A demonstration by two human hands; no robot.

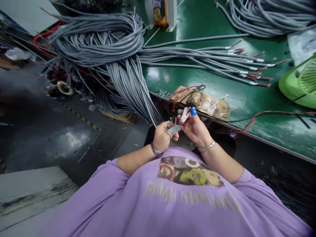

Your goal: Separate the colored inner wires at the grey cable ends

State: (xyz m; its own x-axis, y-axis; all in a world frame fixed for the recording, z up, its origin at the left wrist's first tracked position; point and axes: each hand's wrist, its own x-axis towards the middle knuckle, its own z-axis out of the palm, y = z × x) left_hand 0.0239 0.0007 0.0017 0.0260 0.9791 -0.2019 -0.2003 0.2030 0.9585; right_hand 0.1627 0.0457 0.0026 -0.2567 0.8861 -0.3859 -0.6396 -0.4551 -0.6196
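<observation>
My left hand point(161, 135) is closed round the end of a grey cable point(148, 112), with a taped thumb over it. Thin coloured wires point(173, 120) fan out of the cable end above my fist. My right hand point(195, 128) is pinched at those wires, its fingertips wrapped in pink and blue tape. Both hands are held close together just in front of the green workbench's edge point(259, 138). The grey cable runs up and left into a thick hanging bundle point(128, 85).
A taped wooden block with red and black leads point(204, 102) lies on the bench right behind my hands. Stripped grey cables point(222, 59) spread across the bench; a green fan point(300, 84) sits at right. Coiled cable piles point(98, 39) hang at left over the dark floor.
</observation>
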